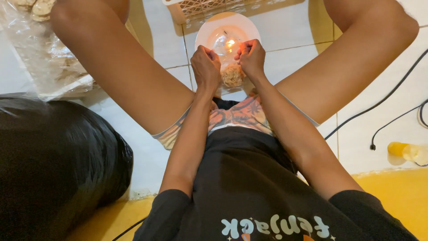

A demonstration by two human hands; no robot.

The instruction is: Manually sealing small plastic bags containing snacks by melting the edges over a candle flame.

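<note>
Risk: flame (230, 43) may burn bag (232, 67) or fingers | left hand (205, 65), right hand (251, 57) pinched shut on bag top | bag of crackers above plate (205, 29), between knees.

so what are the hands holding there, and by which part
Both hands, left hand and right hand, pinch the top edge of a small clear plastic bag with crackers inside, held close to a candle flame over a white plate.

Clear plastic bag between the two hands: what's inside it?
The clear plastic bag holds pale, round, crumbly snack pieces. The left hand and right hand pinch its top near a small flame, hiding the opening.
</note>
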